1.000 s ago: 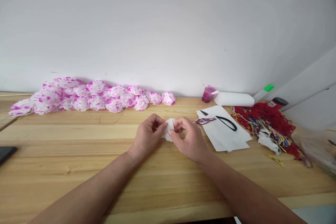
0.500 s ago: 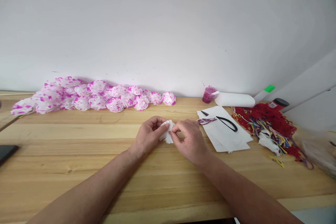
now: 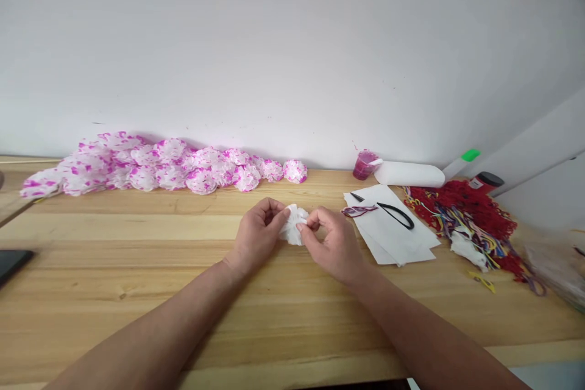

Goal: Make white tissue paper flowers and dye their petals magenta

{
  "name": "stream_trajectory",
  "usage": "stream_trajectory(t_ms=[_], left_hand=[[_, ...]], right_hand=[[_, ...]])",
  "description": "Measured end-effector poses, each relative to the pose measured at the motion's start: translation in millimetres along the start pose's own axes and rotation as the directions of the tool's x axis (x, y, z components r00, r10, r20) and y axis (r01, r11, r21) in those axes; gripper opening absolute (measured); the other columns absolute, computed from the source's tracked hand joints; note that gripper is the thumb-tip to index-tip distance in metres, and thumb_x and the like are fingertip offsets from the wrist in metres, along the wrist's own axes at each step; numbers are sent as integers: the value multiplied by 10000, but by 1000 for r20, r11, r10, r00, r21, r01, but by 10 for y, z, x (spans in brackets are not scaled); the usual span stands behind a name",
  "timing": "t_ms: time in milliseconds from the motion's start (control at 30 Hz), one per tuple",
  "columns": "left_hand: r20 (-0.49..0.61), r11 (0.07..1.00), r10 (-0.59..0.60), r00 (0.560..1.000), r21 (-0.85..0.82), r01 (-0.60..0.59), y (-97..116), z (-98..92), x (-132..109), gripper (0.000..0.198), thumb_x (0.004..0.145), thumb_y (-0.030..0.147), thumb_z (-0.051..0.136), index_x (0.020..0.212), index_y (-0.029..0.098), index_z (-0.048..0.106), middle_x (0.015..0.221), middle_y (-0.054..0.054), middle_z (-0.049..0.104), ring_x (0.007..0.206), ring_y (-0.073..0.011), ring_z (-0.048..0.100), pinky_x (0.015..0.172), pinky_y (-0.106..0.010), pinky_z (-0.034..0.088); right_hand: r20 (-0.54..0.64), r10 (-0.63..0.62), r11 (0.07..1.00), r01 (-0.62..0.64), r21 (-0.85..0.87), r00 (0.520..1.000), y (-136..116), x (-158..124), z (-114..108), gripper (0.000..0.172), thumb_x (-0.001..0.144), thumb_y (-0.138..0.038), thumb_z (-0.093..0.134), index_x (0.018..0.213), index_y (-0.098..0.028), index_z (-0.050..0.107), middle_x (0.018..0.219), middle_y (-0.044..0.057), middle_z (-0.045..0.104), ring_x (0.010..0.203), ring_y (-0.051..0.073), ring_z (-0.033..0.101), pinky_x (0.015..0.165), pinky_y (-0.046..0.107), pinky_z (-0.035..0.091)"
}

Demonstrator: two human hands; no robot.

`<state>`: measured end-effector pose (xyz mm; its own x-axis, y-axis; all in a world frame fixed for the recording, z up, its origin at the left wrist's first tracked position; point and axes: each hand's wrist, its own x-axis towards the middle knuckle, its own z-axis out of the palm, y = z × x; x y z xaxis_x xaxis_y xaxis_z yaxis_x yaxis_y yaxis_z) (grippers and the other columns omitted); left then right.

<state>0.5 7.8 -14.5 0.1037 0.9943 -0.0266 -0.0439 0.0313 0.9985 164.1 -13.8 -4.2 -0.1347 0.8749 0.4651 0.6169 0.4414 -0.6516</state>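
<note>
White ruffled paper (image 3: pixel 292 235) sits mid-view over the middle of the desk (image 3: pixel 256 335), and I've got it from both sides. Any lettering? I spot a pale label (image 3: pixel 476 184) on the red container (image 3: pixel 488 187) at back right, too small for me to read. Harder to make out: a dark flat object (image 3: pixel 13 265) cut off by the left edge, clear plastic (image 3: pixel 551 265) blurring away at right, and I can't tell whether the black loop (image 3: pixel 411 225) and dark tip (image 3: pixel 357 197) on the white sheets (image 3: pixel 388 244) belong together. Now the left grip (image 3: pixel 256 233): pinched nearly closed, thumb over the paper's left side, other fingers partly hidden. Right grip (image 3: pixel 331 241): nipping its right part, thumb and forefinger almost meeting. Whether the paper touches the desk, I can't tell.
</note>
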Motion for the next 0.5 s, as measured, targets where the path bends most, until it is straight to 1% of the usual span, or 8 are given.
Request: stream_trajectory(t_ms=[67,100,200,267,367,400,433,500], left_hand=[[-4,997,-47,999,-69,47,-6,-9,24,336,761,475,726,806,180,572,681,8,640,561,-110,545,539,-218,438],[-3,995,-57,998,-82,57,-7,-12,30,343,755,477,732,810,179,571,679,9,642,552,-109,545,534,-218,438],[9,997,-34,999,-65,35,-3,-14,28,330,757,466,735,805,180,577,689,6,649,564,-109,559,539,-215,445],[23,998,-16,1000,-53,17,-1,-11,19,320,762,458,733,793,181,578,699,3,653,575,-108,563,539,-209,444],[28,998,-30,999,-59,31,-1,-10,14,317,763,454,737,791,180,579,674,14,632,544,-92,528,507,-194,418],[28,997,-41,999,-72,43,0,-11,15,318,762,452,740,792,178,581,662,19,620,533,-85,513,498,-188,408],[28,994,-55,998,-91,57,1,-11,18,319,766,454,738,795,177,583,652,24,606,528,-81,502,494,-185,404],[32,986,-88,996,-140,92,6,-13,23,329,788,477,713,810,171,597,651,23,590,536,-83,504,502,-188,421]], right_hand=[[-11,-50,998,49,-43,999,4,-13,6,159,828,-194,617,709,-222,515,680,-23,638,677,158,581,734,322,417],[-10,-54,998,54,-44,998,6,-18,10,150,830,-195,617,719,-223,521,695,-20,648,692,162,589,751,329,419],[-5,8,1000,-8,19,1000,9,-26,21,100,827,-242,646,800,-229,550,756,-6,667,717,169,610,750,326,448],[1,46,997,-46,55,999,9,-24,24,120,808,-265,673,856,-229,569,783,0,671,719,170,615,732,317,464],[39,40,996,-43,76,998,4,-15,21,38,830,-226,629,820,-224,592,743,-7,660,703,160,612,711,301,464],[48,48,994,-53,95,998,4,-11,18,46,844,-215,606,799,-222,596,726,-9,655,694,155,611,700,293,464],[54,74,989,-80,121,996,6,-5,15,65,852,-217,595,787,-220,598,713,-11,651,680,150,609,682,286,463],[64,173,962,-182,204,983,23,11,8,77,853,-255,609,790,-213,598,705,-7,651,654,147,606,642,275,465]])
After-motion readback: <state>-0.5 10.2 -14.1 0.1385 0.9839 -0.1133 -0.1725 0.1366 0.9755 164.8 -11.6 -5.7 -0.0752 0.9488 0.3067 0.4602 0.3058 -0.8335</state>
